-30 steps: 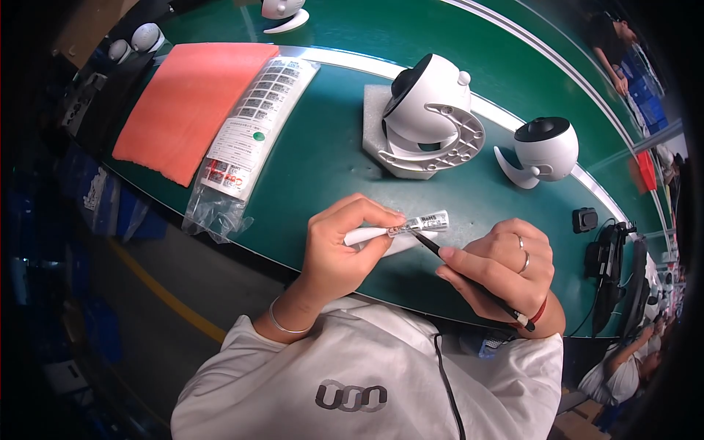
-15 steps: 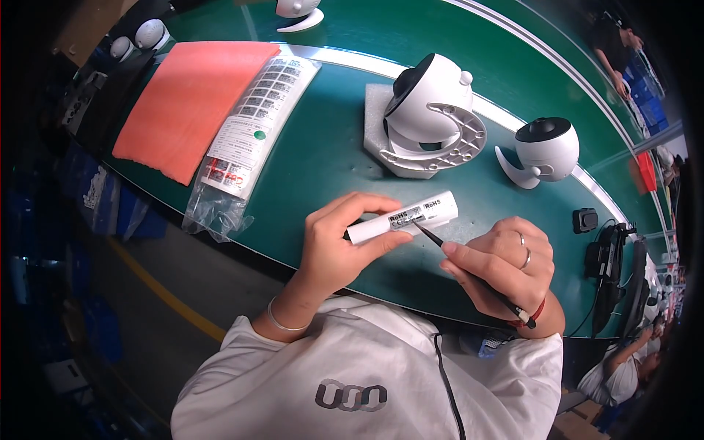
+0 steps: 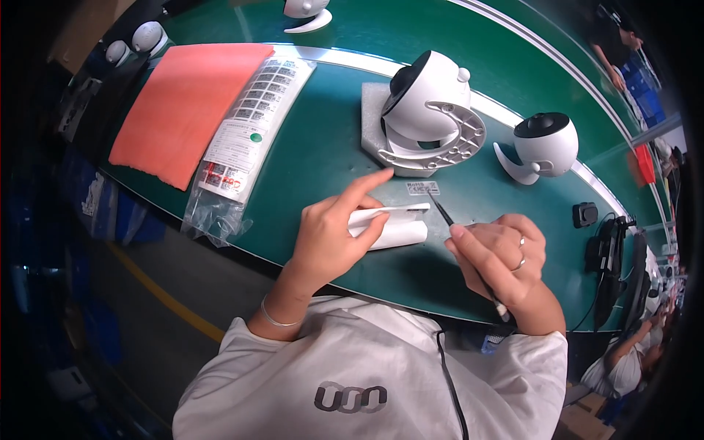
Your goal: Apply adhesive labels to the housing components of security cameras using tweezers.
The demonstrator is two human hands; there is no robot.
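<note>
Head view, only view available. Left hand [image 3: 334, 231] sits at centre frame over the green work mat [image 3: 315, 154], fingers curled around a white roll of label backing [image 3: 392, 229], index finger stretched straight out toward the upper right; the grip pins the roll down against the mat, likely so the strip does not shift while a label comes off. Right hand [image 3: 499, 257], at centre right, has its fingers closed narrowly on black tweezers [image 3: 444, 213], held like a pen with the tip pointing up and left. At that tip, a small white label [image 3: 422, 188] sits just above the roll, close to the base of the nearest device; whether it is pinched in the tips or already lying on the mat I cannot tell. Above it, upper centre, a white dome camera [image 3: 429, 106] lies tilted on a grey foam pad [image 3: 374, 121], round mounting plate facing the person, which leaves the underside exposed and the shell cushioned. A second white dome camera [image 3: 544, 143] stands upright at right, well apart from the hands. Upper left: an orange sheet [image 3: 183, 106], and beside it a clear bag of label sheets [image 3: 246, 136], within left-hand reach. A small black block [image 3: 584, 213] rests at far right.
</note>
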